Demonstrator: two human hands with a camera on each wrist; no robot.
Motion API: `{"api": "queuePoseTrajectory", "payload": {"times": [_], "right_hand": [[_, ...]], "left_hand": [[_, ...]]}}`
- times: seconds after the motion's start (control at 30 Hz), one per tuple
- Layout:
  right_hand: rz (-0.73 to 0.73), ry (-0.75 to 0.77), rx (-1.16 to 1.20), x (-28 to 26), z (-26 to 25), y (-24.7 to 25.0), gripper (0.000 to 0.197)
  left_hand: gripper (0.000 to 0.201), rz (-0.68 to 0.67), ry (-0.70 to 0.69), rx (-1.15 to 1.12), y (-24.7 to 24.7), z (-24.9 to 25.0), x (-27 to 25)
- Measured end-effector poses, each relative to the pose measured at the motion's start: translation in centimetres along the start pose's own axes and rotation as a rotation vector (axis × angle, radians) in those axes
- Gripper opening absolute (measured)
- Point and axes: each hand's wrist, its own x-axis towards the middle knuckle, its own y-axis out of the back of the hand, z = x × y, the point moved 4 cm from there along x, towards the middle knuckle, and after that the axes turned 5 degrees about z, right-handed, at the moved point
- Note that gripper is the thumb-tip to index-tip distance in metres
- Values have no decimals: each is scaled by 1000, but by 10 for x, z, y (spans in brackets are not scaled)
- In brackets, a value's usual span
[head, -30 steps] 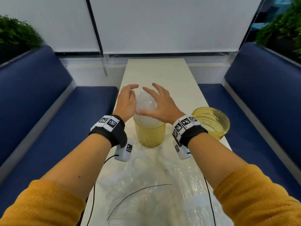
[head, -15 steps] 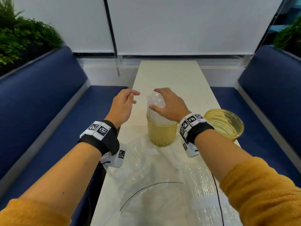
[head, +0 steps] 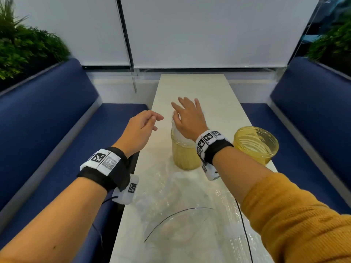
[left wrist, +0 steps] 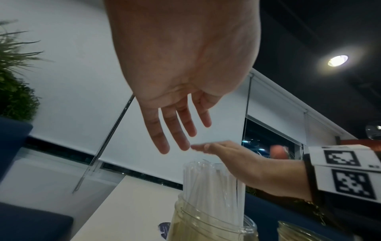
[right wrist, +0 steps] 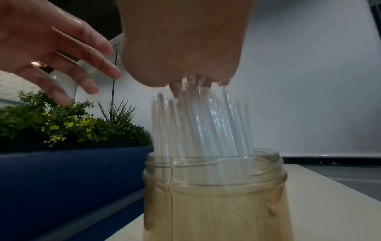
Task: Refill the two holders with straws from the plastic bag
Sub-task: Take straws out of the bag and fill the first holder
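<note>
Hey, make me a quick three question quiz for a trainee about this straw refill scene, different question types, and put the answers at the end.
1. True or false: the left hand is holding the straws.
2. Multiple choice: the right hand is
A. resting flat on the straw tops in the near jar
B. inside the far right jar
C. holding the plastic bag
3. Fill in the blank: the far right jar looks ____ of straws.

Key
1. False; it hovers beside the near jar, fingers loose, holding nothing.
2. A
3. empty
</note>
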Motion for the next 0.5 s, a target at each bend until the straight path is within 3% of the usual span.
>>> {"api": "queuePoseTrajectory", "payload": {"times": [0.13,0.33,0.5], "right_hand": [[-186,-64,-65,-9,0,-7,49],[-60,-108,93,-21,-6,55,41],[-133,-208,104,-78,0,132,32]], "left_hand": [[23,-61,-17,7,-2,8,-4],[16,-177,-86,13,-11,23,-23],[16,-276,-203,-26,-29,45,-57]]}}
